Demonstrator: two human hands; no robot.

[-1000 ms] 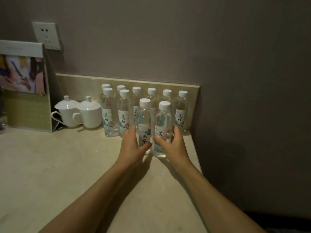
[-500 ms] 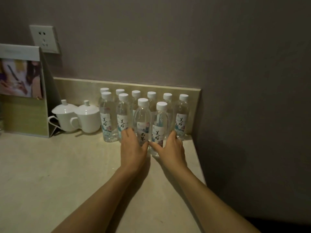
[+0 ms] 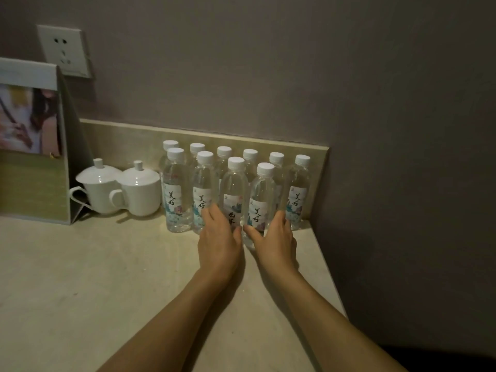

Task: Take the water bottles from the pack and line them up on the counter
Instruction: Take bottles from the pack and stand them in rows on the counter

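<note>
Head view: ten capped bottles standing upright at the counter's (image 3: pixel 107 277) back right corner, six in a row against the low backsplash (image 3: pixel 128 138), four in front. Left hand (image 3: pixel 218 244) wrapped low round the third front bottle (image 3: pixel 234 189), thumb to the right of its label, fingers to the left. Right hand (image 3: pixel 273 237) gripping the base of the fourth bottle (image 3: pixel 262 196), thumb on the near left side, fingers curled round the right. Both held bottles resting on the counter, touching each other, standing slightly nearer than the two front bottles to their left. No pack visible.

Handling, by judgement: full, clear water to the neck, so moderately heavy for their size; thin plastic walls likely to flex under a hard squeeze; smooth surfaces, the paper label offering the surest purchase. Narrow bases and tall bodies prone to tipping, with close neighbours liable to fall in turn. Low grip, as here, well suited to sliding; mid-body at the label better for lifting.

Also in frame: two lidded white cups (image 3: pixel 120 189) just left of the bottles, a standing card (image 3: pixel 32 140) beyond, a wall socket (image 3: pixel 64 51) above.
</note>
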